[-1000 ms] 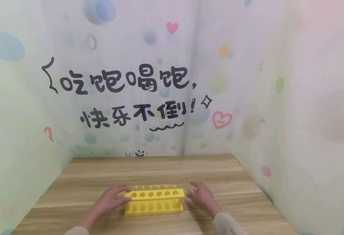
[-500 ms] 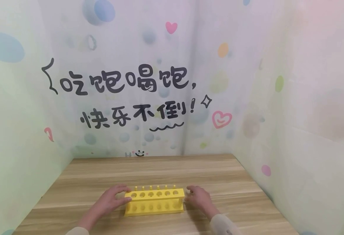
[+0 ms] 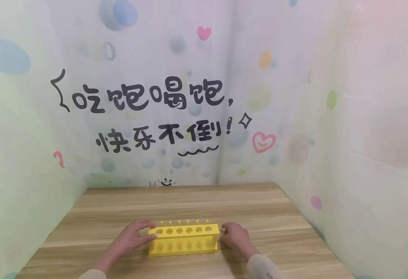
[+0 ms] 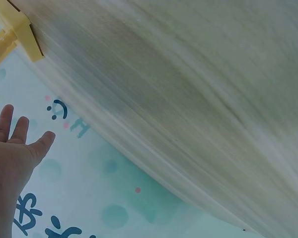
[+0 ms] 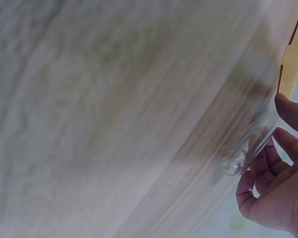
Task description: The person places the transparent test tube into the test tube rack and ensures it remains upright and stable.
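A yellow test tube rack (image 3: 183, 231) stands on the table, with several round holes along its top and a row of pegs behind. My left hand (image 3: 131, 237) holds its left end, thumb at the front edge and a finger at the back. In the left wrist view other fingers of this hand (image 4: 17, 153) stretch out loosely. At the rack's right end, my right hand (image 3: 236, 237) has curled fingers. The right wrist view shows that hand (image 5: 280, 191) gripping a clear test tube (image 5: 238, 157), its rounded end jutting past the fingers; the head view hides the tube.
The wood-grain table (image 3: 190, 201) reaches back to a wall hanging (image 3: 169, 50) printed with dots, hearts and dark Chinese characters. Similar pale sheets (image 3: 371, 155) close in the right and left sides.
My right hand has shifted slightly left and down toward the rack's right end. The test tube, seen under that hand earlier, has gone out of sight in the head view. My left hand stays put.
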Action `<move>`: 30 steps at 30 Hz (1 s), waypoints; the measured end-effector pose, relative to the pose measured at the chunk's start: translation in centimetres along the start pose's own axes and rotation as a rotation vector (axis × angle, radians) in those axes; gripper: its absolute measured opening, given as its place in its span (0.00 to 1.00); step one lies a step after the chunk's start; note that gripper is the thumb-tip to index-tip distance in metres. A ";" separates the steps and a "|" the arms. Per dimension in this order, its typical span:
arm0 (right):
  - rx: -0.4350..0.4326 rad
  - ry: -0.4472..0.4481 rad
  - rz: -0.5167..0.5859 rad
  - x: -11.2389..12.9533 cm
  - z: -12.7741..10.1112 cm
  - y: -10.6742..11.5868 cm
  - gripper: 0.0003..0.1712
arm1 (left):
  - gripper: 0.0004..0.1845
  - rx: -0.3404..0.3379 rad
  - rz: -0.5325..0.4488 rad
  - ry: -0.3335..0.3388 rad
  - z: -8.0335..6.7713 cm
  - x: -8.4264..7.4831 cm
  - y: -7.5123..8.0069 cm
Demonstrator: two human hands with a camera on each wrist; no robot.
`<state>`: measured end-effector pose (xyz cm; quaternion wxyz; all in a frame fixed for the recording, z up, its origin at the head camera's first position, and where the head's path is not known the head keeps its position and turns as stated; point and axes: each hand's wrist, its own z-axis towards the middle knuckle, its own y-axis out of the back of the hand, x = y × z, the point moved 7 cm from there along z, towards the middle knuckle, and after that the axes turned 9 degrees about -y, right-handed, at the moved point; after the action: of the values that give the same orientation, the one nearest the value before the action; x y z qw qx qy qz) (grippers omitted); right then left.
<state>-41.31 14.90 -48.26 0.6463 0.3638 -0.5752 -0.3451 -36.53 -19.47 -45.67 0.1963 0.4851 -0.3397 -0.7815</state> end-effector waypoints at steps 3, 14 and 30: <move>0.006 -0.014 -0.004 -0.1 0.1 -0.2 0.22 | 0.26 0.001 0.004 0.001 0.0 0.0 0.0; -0.004 -0.061 -0.016 -0.5 0.4 -0.6 0.18 | 0.26 -0.017 -0.013 -0.014 -0.1 -0.2 0.0; -0.135 -0.080 0.274 0.3 0.3 2.1 0.20 | 0.24 -0.032 -0.024 0.006 -0.2 -0.5 0.1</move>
<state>-41.56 15.64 -46.22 0.6869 0.2235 -0.6203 -0.3057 -36.09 -19.28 -45.37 0.1957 0.4882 -0.3207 -0.7877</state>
